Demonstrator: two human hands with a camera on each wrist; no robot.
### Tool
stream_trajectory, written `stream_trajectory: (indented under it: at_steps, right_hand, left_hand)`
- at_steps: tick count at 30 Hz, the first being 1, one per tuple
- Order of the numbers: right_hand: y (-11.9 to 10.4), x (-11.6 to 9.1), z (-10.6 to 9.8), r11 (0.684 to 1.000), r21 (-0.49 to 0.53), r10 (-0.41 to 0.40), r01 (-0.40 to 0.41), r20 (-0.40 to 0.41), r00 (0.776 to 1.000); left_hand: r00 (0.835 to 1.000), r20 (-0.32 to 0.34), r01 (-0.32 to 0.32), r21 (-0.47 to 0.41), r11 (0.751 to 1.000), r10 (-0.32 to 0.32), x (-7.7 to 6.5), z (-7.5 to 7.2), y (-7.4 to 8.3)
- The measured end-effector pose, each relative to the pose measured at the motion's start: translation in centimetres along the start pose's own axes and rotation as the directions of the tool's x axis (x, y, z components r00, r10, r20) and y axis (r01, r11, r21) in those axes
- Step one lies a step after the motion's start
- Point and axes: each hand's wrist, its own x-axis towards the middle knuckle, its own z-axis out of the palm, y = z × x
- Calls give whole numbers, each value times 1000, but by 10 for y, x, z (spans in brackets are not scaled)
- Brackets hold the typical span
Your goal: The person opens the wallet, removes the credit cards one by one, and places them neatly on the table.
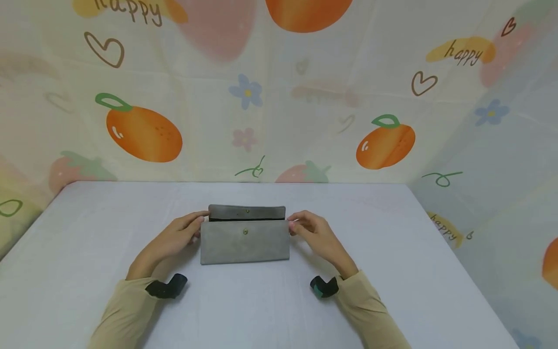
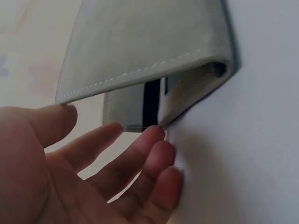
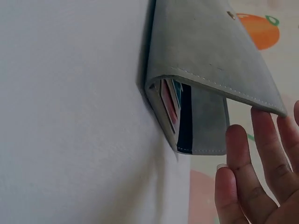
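A long grey wallet [image 1: 244, 249] stands partly unfolded on the white table, its stitched front panel tilted up and its flap [image 1: 266, 213] raised behind. Small metal snaps show on both. At its left end is my left hand [image 1: 172, 238], the thumb touching the front panel's corner in the left wrist view and the other fingers loosely extended by the flap. On the opposite end, fingertips of my right hand [image 1: 320, 238] touch the panel's corner. Through the side gap in the right wrist view, a dark strip [image 3: 185, 123] and colourful cards or papers [image 3: 169, 102] show inside.
The white table [image 1: 244, 310] spreads around the wallet. Behind it hangs a printed cloth [image 1: 305, 121] with oranges, flowers and hearts, which continues along both sides. Black bands [image 1: 167, 287] sit at both wrists over beige sleeves [image 1: 126, 310].
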Motion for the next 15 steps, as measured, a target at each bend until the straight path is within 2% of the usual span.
stream_trajectory:
  at_steps: [3,8,13,15]
  right_hand:
    - [0,0,-2,1000,18,-20,20,4,1000]
    - [-1,0,-5,999,25,-29,28,44,999]
    - [-2,-2,-10,1000,18,-11,9,147,989]
    - [-2,-3,-12,1000,5,18,-19,206,978]
  left_hand:
    - [999,49,9,-29,1000,-7,-3,-4,3]
    - [994,113,13,-23,1000,-11,-10,-13,5]
    - [983,180,49,-19,999,-45,-16,-19,4]
    - [978,207,36,-9,999,-33,-18,-21,3]
